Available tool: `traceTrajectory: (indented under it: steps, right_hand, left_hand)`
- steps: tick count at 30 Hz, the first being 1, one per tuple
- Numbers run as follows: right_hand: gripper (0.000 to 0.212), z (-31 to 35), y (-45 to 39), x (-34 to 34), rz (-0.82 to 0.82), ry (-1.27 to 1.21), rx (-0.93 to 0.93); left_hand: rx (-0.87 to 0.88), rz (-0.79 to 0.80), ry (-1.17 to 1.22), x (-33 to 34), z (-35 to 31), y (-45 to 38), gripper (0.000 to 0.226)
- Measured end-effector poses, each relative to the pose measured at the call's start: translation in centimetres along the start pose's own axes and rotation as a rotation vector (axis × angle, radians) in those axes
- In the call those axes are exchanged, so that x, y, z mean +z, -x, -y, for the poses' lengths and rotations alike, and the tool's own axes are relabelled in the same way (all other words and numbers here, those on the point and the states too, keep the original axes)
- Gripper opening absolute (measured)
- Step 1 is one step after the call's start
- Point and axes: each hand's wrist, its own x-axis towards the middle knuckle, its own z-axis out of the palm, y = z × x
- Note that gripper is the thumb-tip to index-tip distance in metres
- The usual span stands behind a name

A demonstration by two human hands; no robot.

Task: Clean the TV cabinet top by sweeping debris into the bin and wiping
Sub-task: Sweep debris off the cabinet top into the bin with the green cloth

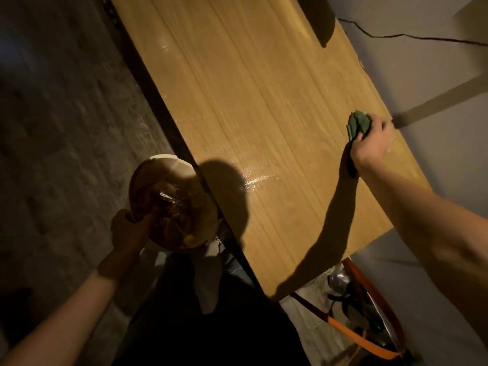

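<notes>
I see the cloth (357, 125) lying on the cabinet top (264, 114) near its right edge, under my right hand (375, 143). My left hand (129, 231) holds the bin (169, 202) off the left edge, just beside it, with debris (169, 207) inside. A dark object (320, 21) sits at the far right corner, a cable (412, 35) running right from it. Past the near edge lies a framed object (369, 313).
</notes>
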Motion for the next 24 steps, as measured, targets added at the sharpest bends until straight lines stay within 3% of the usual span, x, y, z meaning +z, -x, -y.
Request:
traceTrajectory:
  steps: [12,20,24]
  right_hand:
    - [0.064,7.8,19.2,5.0,0.107,-0.102,-0.311]
    - [0.06,13.3,33.5,7.9,0.343,-0.129,-0.541]
    - [0.059,13.7,37.1,8.1,0.442,-0.229,-0.515]
  left_hand:
    - [-0.041,0.042,-0.055,0.2,1.9,1.3,0.03]
    - [0.013,0.153,-0.039,-0.9,2.6,3.2,0.045]
    - [0.027,0.195,-0.048,-1.9,3.7,3.7,0.047]
